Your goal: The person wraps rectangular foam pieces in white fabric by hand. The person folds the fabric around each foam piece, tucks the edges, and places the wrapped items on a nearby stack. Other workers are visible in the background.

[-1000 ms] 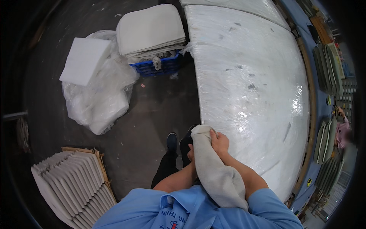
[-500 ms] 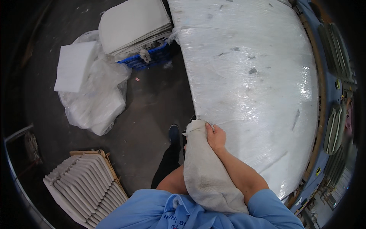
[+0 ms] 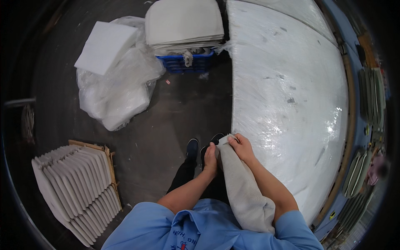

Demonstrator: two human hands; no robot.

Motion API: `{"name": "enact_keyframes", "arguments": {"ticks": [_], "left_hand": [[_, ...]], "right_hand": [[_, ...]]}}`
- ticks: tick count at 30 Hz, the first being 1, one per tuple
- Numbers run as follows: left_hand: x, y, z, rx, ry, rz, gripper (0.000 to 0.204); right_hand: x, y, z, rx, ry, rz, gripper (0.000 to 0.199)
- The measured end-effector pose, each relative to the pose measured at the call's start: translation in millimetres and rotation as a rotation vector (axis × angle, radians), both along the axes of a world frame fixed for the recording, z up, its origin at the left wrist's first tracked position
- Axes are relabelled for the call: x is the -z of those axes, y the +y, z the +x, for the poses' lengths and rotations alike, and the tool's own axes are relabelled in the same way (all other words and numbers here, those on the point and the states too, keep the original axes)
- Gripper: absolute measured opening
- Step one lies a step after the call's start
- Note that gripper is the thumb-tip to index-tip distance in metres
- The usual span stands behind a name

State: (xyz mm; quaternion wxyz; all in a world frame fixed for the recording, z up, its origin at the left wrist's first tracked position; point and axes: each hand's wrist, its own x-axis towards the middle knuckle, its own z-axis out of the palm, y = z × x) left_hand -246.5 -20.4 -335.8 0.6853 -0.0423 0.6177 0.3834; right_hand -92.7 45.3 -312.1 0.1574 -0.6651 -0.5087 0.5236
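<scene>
Grey cloth [image 3: 243, 187] gripped by both hands, folded sheets [image 3: 183, 21] atop blue crate [image 3: 183, 64]

Table [image 3: 291, 83] fills the 1–4 o'clock sector. Crate [image 3: 183, 62] at 12, touching the table's left edge; sheet stack [image 3: 183, 21] on it. Bagged block [image 3: 116, 83] at 10. Panel row [image 3: 75, 187] on pallet [image 3: 109, 166] at 8.

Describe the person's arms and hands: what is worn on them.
Both forearms are bare. Short light-blue shirt sleeves end above the elbows. The left hand and right hand wear no gloves; no watch, ring or band shows.
</scene>
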Motion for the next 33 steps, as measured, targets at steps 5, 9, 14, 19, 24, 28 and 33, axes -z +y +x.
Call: {"name": "enact_keyframes", "arguments": {"ticks": [5, 9, 14, 19, 24, 28, 33], "left_hand": [[8.1, -10.0, -10.1, 0.05, -0.08, 0.254, 0.039], [21.3, -27.8, -35.3, 0.204, 0.056, 0.258, 0.025], [27.9, -22.3, -65.1, 0.582, 0.402, 0.307, 0.036], [-4.2, 28.6, -63.5, 0.728, 0.091, 0.352, 0.074], [-37.3, 76.2, -52.3, 1.181, -0.053, 0.253, 0.09], [-34.5, 92.6, -42.8, 1.465, 0.075, 0.267, 0.09], [-26.1, 93.4, -16.2, 1.515, 0.114, 0.208, 0.064]], "right_hand": [[7.0, 4.4, -17.1, -0.09, -0.085, 0.005, 0.038], [-11.4, -5.3, -43.1, -0.178, -0.14, -0.012, 0.037], [-23.9, -15.4, -42.4, -0.241, -0.196, -0.017, 0.038], [-34.8, -35.9, 29.2, -0.261, -0.294, -0.204, 0.041], [-39.6, -83.9, 83.6, -0.247, -0.321, -0.267, 0.041], [-30.2, -105.6, 75.1, -0.169, -0.372, -0.165, 0.03], [8.0, -116.9, 80.9, -0.201, -0.454, 0.055, 0.022]]}}
